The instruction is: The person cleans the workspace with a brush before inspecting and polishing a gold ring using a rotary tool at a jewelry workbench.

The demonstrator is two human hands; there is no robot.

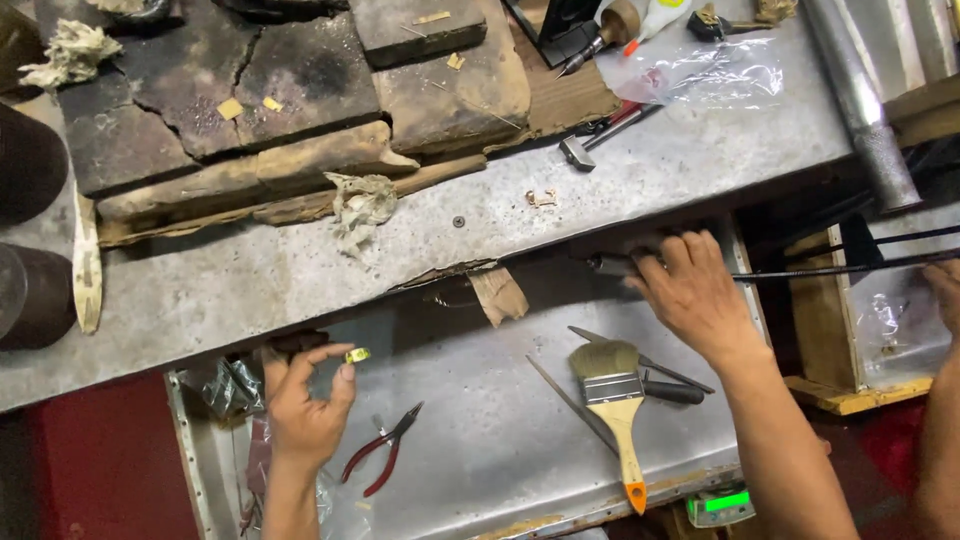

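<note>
We pinch a small brass piece (pixel 357 355) in L hand (pixel 305 410), grip closed, lower-left frame. R hand (pixel 690 290) grips black rod (pixel 850 268), long axis horiz., running right. Drawer (pixel 480 430) holds red pliers (pixel 385 450), brush (pixel 615 400).

One paintbrush (pixel 616 400), one pair of red pliers (pixel 383 448), one hammer (pixel 582 150), perhaps two rag wads (pixel 360 205).

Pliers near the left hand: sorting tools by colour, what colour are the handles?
Red handles on the pliers, seen in the head view.
</note>
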